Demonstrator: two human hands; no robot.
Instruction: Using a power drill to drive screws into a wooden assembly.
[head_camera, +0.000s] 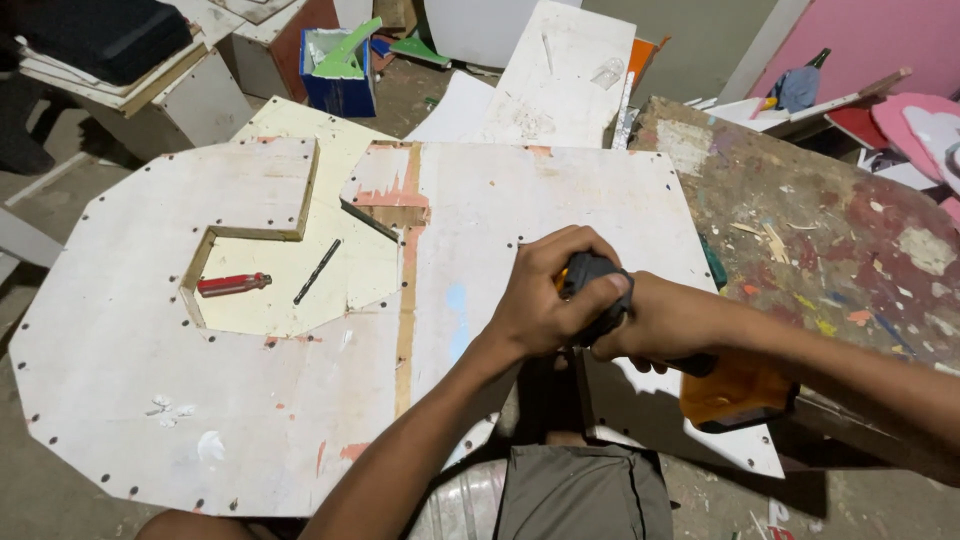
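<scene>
The cordless drill (690, 370), black at the head and orange at the battery base, sits over the near right part of the white board (300, 400), close to the board's front edge. Its long axis runs from the black head at upper left down to the orange base at lower right, so the handle trails toward the person's right side. The left hand (545, 295) comes in from below and clenches over the top of the black head, fingers wrapped around it. The right hand (655, 325) crosses in from the right and its grip is closed on the handle just behind, touching the left hand; both grips are clenched on the drill. The drill's tip is hidden under the hands, so where it meets the board cannot be told. Well to the left, the board has 1 angular cut-out (290, 270) that shows a pale yellow sheet below; in it lie 1 red-handled screwdriver (232, 284) and 1 dark drill bit (317, 271), apart from each other. To the right stands a paint-stained bench (850, 250). At the far side, a blue box (338, 70) holds green offcuts.
</scene>
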